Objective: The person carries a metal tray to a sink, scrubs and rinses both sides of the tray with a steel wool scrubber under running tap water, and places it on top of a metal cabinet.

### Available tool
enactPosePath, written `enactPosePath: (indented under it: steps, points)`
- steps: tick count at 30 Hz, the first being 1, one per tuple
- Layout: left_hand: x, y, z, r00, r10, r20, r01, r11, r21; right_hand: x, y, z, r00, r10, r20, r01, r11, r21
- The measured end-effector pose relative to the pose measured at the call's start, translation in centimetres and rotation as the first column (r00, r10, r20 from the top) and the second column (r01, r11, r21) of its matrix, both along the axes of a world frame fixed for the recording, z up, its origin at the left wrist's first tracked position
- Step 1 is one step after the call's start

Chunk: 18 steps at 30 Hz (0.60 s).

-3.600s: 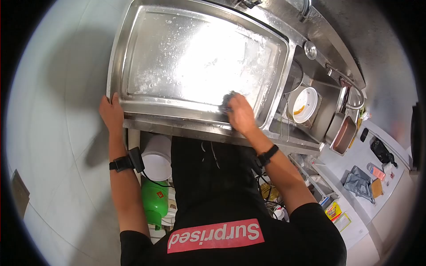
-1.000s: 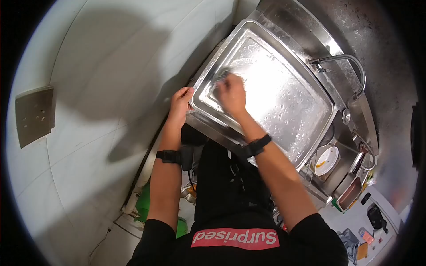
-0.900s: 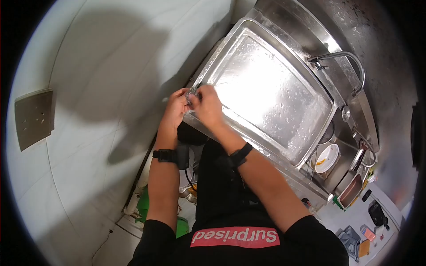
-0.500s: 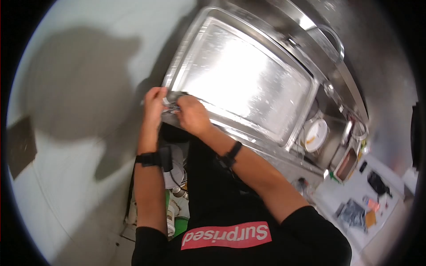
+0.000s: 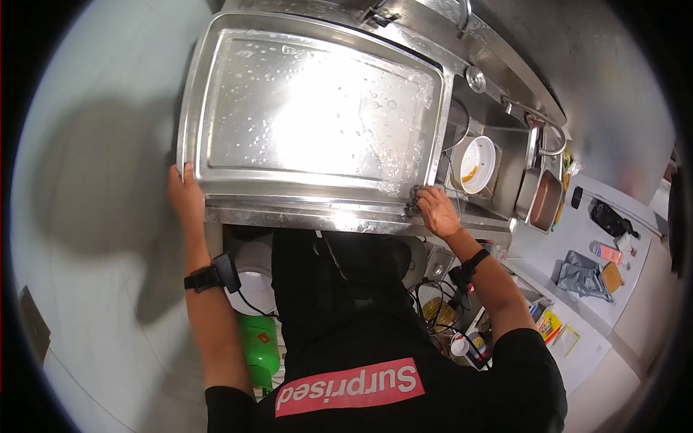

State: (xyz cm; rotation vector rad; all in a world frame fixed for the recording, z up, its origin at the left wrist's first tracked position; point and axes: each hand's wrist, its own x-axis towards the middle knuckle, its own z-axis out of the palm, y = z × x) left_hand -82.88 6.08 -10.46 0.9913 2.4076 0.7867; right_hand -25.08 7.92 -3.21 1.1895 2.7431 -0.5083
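Note:
A large wet metal tray (image 5: 245,108) with water drops on its surface lies across the metal sink. My left hand (image 5: 186,196) grips the tray at its near left corner, thumb on the rim. At the near right corner, my right hand (image 5: 437,211) is closed on a dark metal scrubber (image 5: 414,200), which touches the tray's edge. The undersides of my left fingers are hidden.
Right of the tray, a white bowl (image 5: 478,164) with orange residue sits in a sink basin. Beyond are a faucet (image 5: 552,137) and a rectangular metal pan (image 5: 543,202). A green gas cylinder (image 5: 260,346) stands below left.
Both hands were together at the left corner. My right hand has moved with the scrubber along the near edge to the right corner. The view has turned and the tray appears more level.

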Motion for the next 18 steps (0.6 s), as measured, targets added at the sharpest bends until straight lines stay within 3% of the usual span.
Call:
enactPosePath:
  steps: [2, 4, 7, 9, 11, 12, 14, 17, 18]
  points:
    - [-0.7, 0.2, 0.2, 0.997, -0.074, 0.009, 0.075, 0.992, -0.104, 0.4, -0.7, 0.0, 0.999, -0.025, -0.026, 0.026, 0.999, 0.019]
    - [-1.2, 0.4, 0.5, 0.991, -0.131, -0.019, 0.128, 0.987, -0.097, -0.3, -1.7, -0.8, 0.994, -0.08, -0.076, 0.079, 0.997, -0.011]
    - [-1.1, 1.3, 2.4, 0.979, -0.203, 0.006, 0.202, 0.97, -0.137, 1.1, 2.9, -1.4, 0.994, -0.014, -0.105, 0.017, 0.999, 0.034]
    - [-0.8, 1.6, 3.4, 0.972, -0.236, 0.005, 0.234, 0.959, -0.161, 1.7, 8.0, -2.9, 0.995, -0.069, -0.075, 0.085, 0.966, 0.244]
    - [-0.8, 1.7, 3.4, 0.964, -0.263, -0.035, 0.255, 0.954, -0.158, 0.6, 12.0, -3.1, 0.911, -0.359, -0.201, 0.41, 0.826, 0.386]
    - [-0.9, 1.6, 3.4, 0.961, -0.272, -0.05, 0.259, 0.949, -0.179, 0.3, 11.9, -3.3, 0.854, -0.451, -0.26, 0.52, 0.768, 0.375]
    - [-1.1, 1.7, 3.2, 0.957, -0.277, -0.08, 0.257, 0.945, -0.201, 0.0, 8.9, -3.9, 0.835, -0.475, -0.277, 0.549, 0.759, 0.351]
    - [-0.9, 1.2, 1.8, 0.957, -0.211, -0.199, 0.199, 0.977, -0.078, -0.3, 6.5, -3.5, 0.814, -0.521, -0.257, 0.58, 0.759, 0.297]
    - [-0.8, 1.3, 2.2, 0.961, -0.23, -0.155, 0.208, 0.967, -0.146, -0.3, 6.5, -3.6, 0.803, -0.542, -0.246, 0.594, 0.758, 0.27]
